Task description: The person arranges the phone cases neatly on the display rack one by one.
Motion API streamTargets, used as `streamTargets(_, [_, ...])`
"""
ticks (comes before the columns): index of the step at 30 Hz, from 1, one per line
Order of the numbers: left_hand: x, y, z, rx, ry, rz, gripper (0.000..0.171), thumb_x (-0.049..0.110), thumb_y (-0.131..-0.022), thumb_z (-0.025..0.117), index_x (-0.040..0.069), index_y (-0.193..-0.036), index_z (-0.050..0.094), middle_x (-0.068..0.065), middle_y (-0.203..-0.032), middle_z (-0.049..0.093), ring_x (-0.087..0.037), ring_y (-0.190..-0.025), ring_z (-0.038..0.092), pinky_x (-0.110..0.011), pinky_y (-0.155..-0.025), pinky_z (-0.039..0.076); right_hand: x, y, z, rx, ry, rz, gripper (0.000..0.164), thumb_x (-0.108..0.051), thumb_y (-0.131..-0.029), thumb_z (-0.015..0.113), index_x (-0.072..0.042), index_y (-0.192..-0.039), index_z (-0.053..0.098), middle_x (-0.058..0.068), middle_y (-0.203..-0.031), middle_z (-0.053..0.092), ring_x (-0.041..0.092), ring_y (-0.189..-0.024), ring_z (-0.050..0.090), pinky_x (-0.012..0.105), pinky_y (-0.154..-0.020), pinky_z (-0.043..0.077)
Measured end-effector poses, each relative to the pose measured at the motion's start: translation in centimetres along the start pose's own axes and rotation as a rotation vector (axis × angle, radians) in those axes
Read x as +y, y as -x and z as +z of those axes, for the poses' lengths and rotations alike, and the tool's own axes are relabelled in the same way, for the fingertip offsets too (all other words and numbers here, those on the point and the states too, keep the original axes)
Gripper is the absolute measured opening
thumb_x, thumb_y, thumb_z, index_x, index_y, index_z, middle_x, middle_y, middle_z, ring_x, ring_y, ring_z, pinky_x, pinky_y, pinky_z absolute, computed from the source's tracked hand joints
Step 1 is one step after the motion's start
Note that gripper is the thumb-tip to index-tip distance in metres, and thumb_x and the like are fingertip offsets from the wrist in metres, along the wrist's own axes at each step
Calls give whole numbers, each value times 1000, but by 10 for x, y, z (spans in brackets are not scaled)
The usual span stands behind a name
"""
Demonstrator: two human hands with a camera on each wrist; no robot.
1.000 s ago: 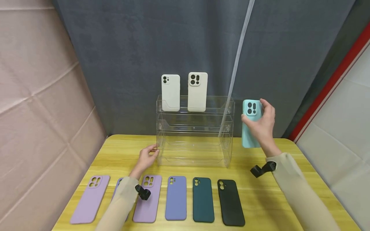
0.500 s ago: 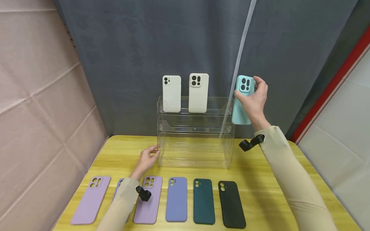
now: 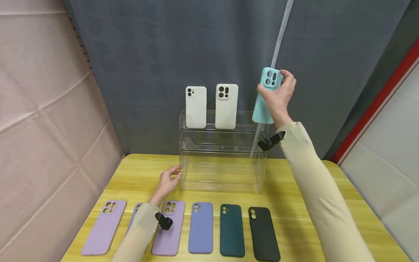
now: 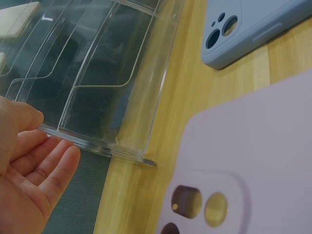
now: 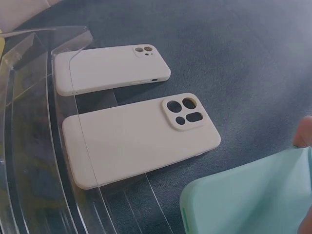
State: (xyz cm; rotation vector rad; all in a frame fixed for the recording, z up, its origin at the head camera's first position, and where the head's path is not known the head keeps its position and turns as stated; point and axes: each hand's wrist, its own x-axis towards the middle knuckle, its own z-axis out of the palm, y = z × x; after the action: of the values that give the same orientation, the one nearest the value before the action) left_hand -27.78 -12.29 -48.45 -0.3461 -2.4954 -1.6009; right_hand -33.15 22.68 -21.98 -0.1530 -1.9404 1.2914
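Right of upper centre in the head view, the right hand (image 3: 279, 97) pinches a turquoise phone case (image 3: 263, 106) by its edges (the left hand (image 3: 168, 182), fingers loosely extended, touches the clear rack (image 3: 222, 148) mid-frame).

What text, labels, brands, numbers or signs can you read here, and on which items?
None readable in any view.
No lettering shows on the turquoise case, left white case, right white case, clear rack or front row of phone cases.
Second case from left: partly hidden by the left sleeve, so not fully checkable.
Black wrist devices: any marking too small to read.
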Motion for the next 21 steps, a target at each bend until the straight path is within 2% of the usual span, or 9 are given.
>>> streamTargets(5, [1, 1, 1, -3, -11, 3, 32, 2, -90, 59, -8, -120, 59, -24, -118, 59, -35, -102, 59, -37, -79, 55, 0, -10, 13, 2, 14, -16, 64, -19, -72, 67, -14, -129, 37, 0, -127, 34, 10, -109, 32, 18, -85, 33])
streamTargets(9, [3, 1, 6, -6, -12, 18, 31, 1, -89, 60, -9, -119, 59, -25, -116, 60, -36, -101, 60, -37, -78, 55, 5, -18, 19, 17, 17, -66, 63, -19, -72, 68, -12, -127, 38, 0, -127, 34, 14, -114, 32, 18, -90, 32])
streamTargets(21, [7, -3, 14, -14, -14, 4, 33, 1, -89, 60, -9, -121, 58, -24, -112, 61, -34, -100, 60, -35, -76, 56, 26, -35, 22, 45, 12, -151, 61, -19, -72, 70, -11, -124, 39, -1, -126, 35, 9, -114, 30, 16, -95, 28])
